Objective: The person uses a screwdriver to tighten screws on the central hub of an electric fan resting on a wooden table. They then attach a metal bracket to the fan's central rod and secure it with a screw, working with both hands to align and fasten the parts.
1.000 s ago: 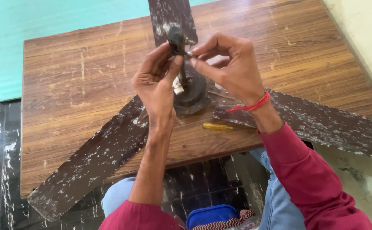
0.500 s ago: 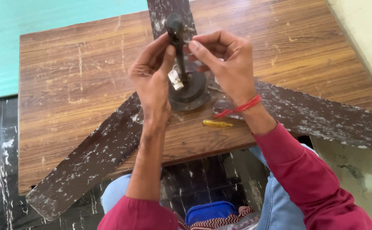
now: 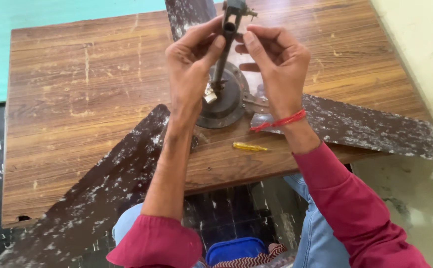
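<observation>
Head view: the left hand (image 3: 191, 69) and right hand (image 3: 276, 59) had fingers pinched on the top of the downrod (image 3: 221, 59), standing upright from the ceiling fan motor (image 3: 226, 99) on the wooden counter (image 3: 77, 99). The fan looked heavy, rigid and dusty, best gripped by its rod. A yellow screwdriver (image 3: 249, 147) lay nearby.

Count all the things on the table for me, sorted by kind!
Worn dark brown fan blades: 3
Round dark metal fan motor with upright rod: 1
Small yellow-handled screwdriver: 1
Total: 5 things on the wooden table.
</observation>
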